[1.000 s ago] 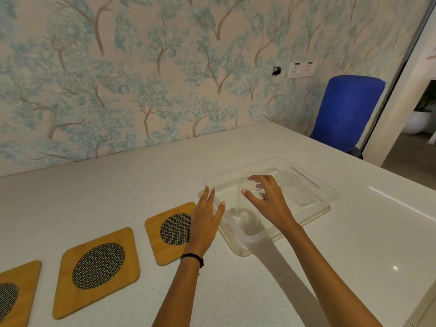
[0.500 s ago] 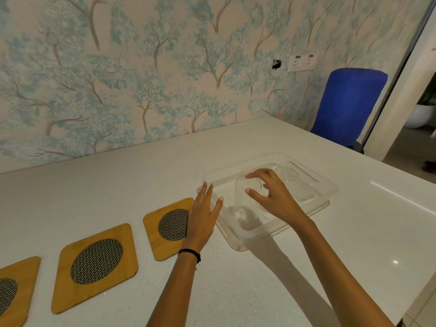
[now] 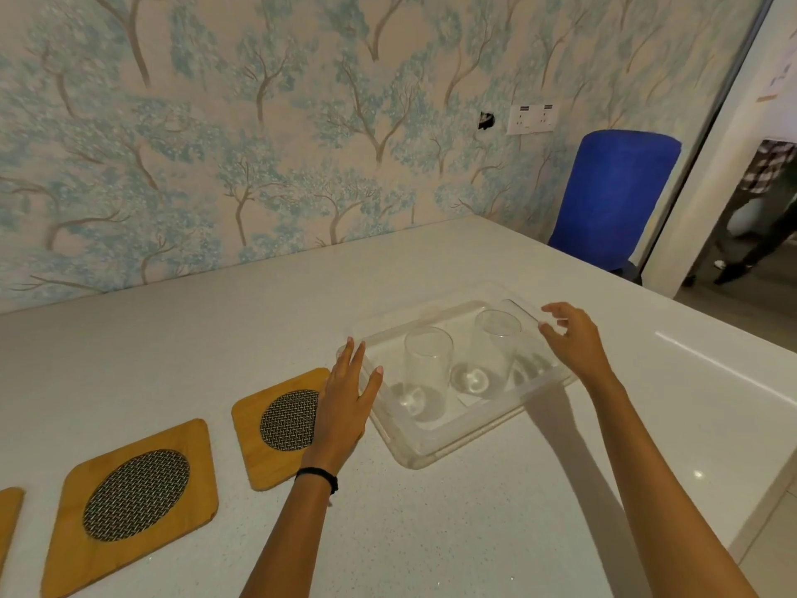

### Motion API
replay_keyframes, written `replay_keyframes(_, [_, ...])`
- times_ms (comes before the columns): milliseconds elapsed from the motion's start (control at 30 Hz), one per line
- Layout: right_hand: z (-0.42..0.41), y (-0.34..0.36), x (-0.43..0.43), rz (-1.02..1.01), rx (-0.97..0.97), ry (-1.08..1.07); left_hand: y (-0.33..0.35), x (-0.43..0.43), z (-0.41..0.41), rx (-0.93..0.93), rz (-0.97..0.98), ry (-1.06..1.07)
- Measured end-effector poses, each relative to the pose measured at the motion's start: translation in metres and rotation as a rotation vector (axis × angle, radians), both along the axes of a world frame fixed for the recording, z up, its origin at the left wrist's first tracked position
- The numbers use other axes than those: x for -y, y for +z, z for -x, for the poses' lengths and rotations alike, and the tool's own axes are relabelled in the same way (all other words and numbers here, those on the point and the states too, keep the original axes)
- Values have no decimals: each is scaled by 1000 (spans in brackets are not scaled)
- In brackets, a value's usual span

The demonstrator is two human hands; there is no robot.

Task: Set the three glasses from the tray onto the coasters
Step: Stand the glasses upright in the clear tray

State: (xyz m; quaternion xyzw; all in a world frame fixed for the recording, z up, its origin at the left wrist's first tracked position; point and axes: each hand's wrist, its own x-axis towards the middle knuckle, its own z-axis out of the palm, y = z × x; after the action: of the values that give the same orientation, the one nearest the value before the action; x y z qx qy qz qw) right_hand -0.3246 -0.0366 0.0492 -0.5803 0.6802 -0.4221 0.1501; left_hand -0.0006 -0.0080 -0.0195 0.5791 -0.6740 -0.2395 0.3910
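Note:
A clear plastic tray lies on the white table. Two clear glasses stand upright in it, the left glass and the middle glass. A third glass at the tray's right end is mostly hidden by my right hand, whose thumb and fingers pinch its rim. My left hand lies flat with fingers apart against the tray's left rim, partly over the nearest coaster. Two more wooden coasters with mesh centres, the middle coaster and the far-left coaster, lie to the left.
The patterned wall runs behind the table. A blue chair stands at the far right corner. A person's legs show in the doorway. The table's edge drops off at the right.
My right hand let go of the left glass, which now stands upright, and moved right to the third glass. My left hand stayed by the tray's left rim.

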Motion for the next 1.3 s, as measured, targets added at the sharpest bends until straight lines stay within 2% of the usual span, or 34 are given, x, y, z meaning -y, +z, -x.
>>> replay_keyframes(267, [-1, -29, 17, -232, -191, -66, 2, -2, 0, 2, -7, -4])
replay_keyframes(467, [-3, -35, 26, -328, -307, -114, 2, -1, 0, 15, -4, 0])
replay_keyframes(1100, [-15, -39, 9, 312, 142, -229, 2, -2, 1, 28, 6, 15])
replay_keyframes(1300, [-17, -42, 9, 439, 193, -225, 1, -2, 0, 21, 13, 11])
